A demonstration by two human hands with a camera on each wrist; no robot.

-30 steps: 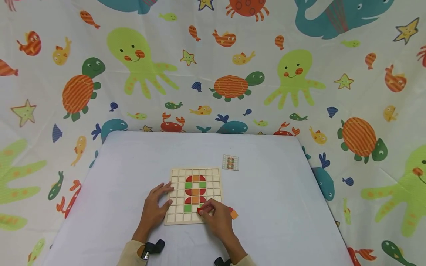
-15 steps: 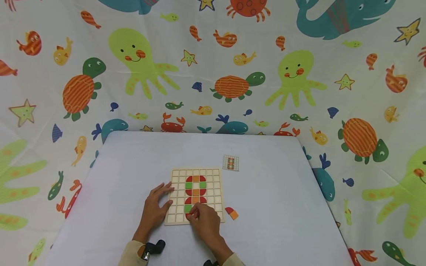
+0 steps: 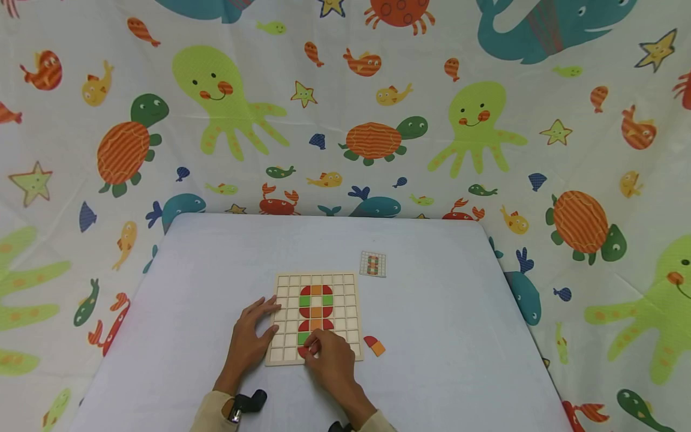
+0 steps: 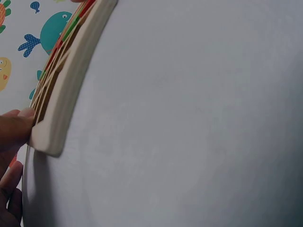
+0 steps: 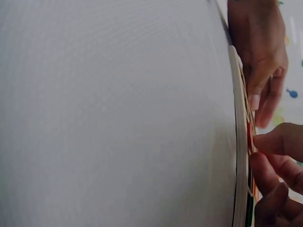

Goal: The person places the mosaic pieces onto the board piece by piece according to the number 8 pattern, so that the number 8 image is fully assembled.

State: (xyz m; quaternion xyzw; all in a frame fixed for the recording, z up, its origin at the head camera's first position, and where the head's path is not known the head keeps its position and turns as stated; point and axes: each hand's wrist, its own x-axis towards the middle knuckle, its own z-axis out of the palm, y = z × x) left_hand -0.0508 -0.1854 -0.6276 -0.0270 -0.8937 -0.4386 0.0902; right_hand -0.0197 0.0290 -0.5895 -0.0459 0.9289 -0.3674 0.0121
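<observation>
A wooden grid board (image 3: 345, 300) lies on the table, with red rounded tiles, orange squares and green squares set in its middle columns. My left hand (image 3: 251, 336) rests at the board's left edge, thumb and fingers spread apart; the thumb (image 4: 16, 130) touches the frame near a corner in the left wrist view. My right hand (image 3: 335, 363) is over the lower part of the board. Its thumb and fingertips pinch a red rounded tile (image 5: 250, 135) at the bottom row, below a green square (image 3: 304, 339). The hand hides the cells to the right of it.
Right of the board lie a loose red rounded tile (image 3: 370, 341) and an orange square tile (image 3: 379, 348), touching. A small pattern card (image 3: 373, 264) lies behind the board's right corner. Behind the white table (image 3: 442, 300) hangs a curtain (image 3: 335, 72) printed with sea animals.
My right hand has moved left along the board with the red tile to the bottom row, uncovering the loose tiles at the right. Since half a second ago it has barely moved. My left hand stays put.
</observation>
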